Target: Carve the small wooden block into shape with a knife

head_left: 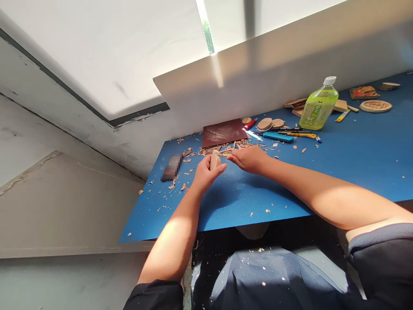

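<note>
My left hand (pixel 205 174) is closed around a small pale block of wood (pixel 215 160), thumb along its near side. The block stands tilted up, with its top end free of the fingers. My right hand (pixel 250 158) grips a slim yellow-handled carving knife (pixel 227 154). Its tip points left and meets the upper part of the block; the blade is too small to see clearly. Most of the handle is hidden in the right fist. Both hands are over the near part of the blue table (pixel 232 202), with wood shavings (pixel 237 146) just beyond them.
A brown-red sandpaper sheet (pixel 222 132) lies by the wall. Right of it are a turquoise cutter (pixel 278 137), round wood slices (pixel 265 124) and a green drink bottle (pixel 318 105). A carved wooden disc (pixel 376 106) lies far right; a blurred dark object (pixel 172 167) lies left.
</note>
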`<state>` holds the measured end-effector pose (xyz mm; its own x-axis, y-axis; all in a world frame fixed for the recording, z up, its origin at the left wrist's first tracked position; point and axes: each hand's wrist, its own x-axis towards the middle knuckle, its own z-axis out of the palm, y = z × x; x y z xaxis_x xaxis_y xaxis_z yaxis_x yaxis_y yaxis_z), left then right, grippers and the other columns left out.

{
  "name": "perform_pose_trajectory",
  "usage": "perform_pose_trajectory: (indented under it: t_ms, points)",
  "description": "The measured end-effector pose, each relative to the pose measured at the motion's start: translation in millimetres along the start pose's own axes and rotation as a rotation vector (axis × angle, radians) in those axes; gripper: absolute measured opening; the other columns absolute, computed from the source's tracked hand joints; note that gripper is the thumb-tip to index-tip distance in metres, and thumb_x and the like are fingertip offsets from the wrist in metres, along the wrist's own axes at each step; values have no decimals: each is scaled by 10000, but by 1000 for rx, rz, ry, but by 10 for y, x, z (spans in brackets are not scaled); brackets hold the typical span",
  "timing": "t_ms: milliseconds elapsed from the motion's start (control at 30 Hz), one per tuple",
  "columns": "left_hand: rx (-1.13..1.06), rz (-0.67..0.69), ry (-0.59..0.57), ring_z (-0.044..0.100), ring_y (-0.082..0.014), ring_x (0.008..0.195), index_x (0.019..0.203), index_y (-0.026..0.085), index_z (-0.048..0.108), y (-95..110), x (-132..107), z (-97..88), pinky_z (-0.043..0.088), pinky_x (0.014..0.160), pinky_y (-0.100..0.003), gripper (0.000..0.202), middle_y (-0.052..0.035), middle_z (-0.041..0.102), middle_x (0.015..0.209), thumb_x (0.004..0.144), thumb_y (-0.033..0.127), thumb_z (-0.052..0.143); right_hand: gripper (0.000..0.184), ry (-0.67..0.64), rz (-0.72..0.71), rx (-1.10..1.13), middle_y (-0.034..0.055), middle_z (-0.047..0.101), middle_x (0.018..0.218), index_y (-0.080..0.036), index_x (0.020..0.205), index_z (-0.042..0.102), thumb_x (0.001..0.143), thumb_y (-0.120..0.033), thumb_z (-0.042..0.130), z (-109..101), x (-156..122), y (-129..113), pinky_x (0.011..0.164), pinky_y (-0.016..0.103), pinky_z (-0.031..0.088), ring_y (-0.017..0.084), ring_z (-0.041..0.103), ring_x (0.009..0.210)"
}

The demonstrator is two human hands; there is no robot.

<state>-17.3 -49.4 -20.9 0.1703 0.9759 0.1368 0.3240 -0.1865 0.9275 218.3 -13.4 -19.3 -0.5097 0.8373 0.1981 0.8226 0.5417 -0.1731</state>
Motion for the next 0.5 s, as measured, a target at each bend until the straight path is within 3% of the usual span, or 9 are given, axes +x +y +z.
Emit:
perform_pose_trajectory:
  t_ms: [167,500]
  points:
    - [6,15,-65,585,-148,746,1183,176,661,48,-39,-41,447,656,-265,663,-21,667,919,757,617,913,715,-50,-68,44,134,822,1044,-197,1166,725,1163,-668,186,-12,-25,-24,686,326,298,276,729,906]
    - [75,39,-72,612,-179,819,1183,172,658,26,-47,-69,449,692,-274,634,-31,674,964,773,585,911,751,-52,-38,-33,164,820,1021,-189,1145,741,1153,-688,180,-60,-34,-64,718,330,353,306,749,912]
